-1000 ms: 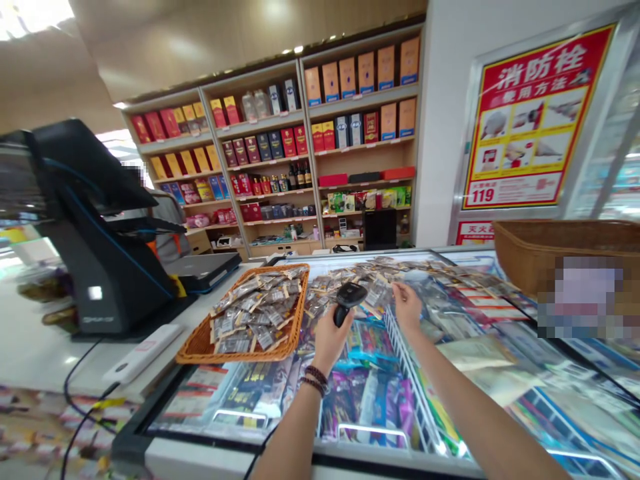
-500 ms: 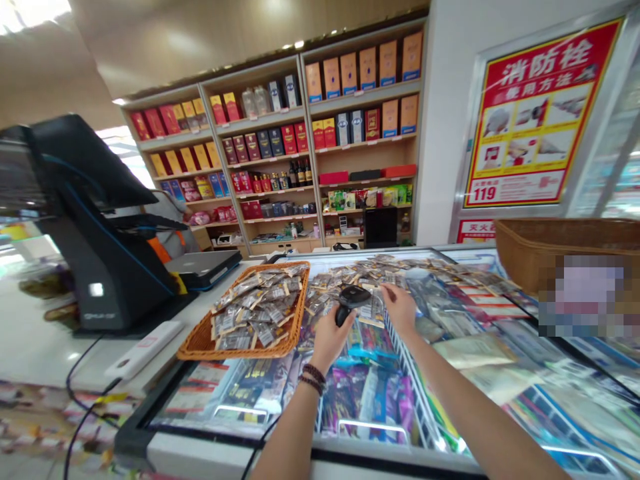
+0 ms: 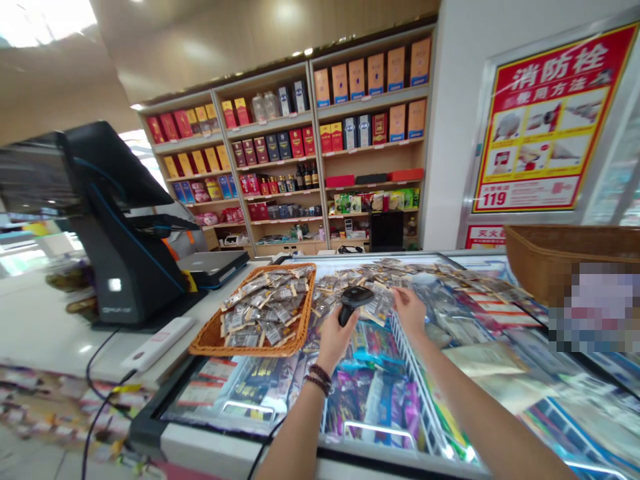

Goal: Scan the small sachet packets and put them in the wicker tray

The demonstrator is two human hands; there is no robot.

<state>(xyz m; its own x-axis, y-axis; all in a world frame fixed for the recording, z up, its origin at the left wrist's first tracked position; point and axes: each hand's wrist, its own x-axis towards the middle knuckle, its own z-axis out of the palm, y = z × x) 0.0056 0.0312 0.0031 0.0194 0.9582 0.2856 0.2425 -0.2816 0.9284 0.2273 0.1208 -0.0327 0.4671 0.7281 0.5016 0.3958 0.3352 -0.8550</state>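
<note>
My left hand (image 3: pixel 336 341) is wrapped round the grip of a black barcode scanner (image 3: pixel 357 295), its head tilted toward the right. Just across from it, my right hand (image 3: pixel 411 312) has its fingers pinched at the edge of a small clear packet (image 3: pixel 379 305) with a label. The scanner head is close to that packet. Many similar packets (image 3: pixel 345 280) lie spread over the glass top beyond both hands. To the left, a wicker basket (image 3: pixel 311 297) is heaped with more of these packets (image 3: pixel 265 310).
The glass-topped freezer (image 3: pixel 235 430) shows wrapped goods in wire baskets beneath. A black checkout terminal (image 3: pixel 135 267), a scale (image 3: pixel 215 267) and a white power strip (image 3: pixel 157 343) stand at left. A brown basket (image 3: pixel 535 257) sits at right. Shelves of boxes (image 3: pixel 280 143) line the back.
The whole view has shifted, so everything sits slightly further right. My right hand has moved a little away from the scanner. My left hand keeps hold of the scanner.
</note>
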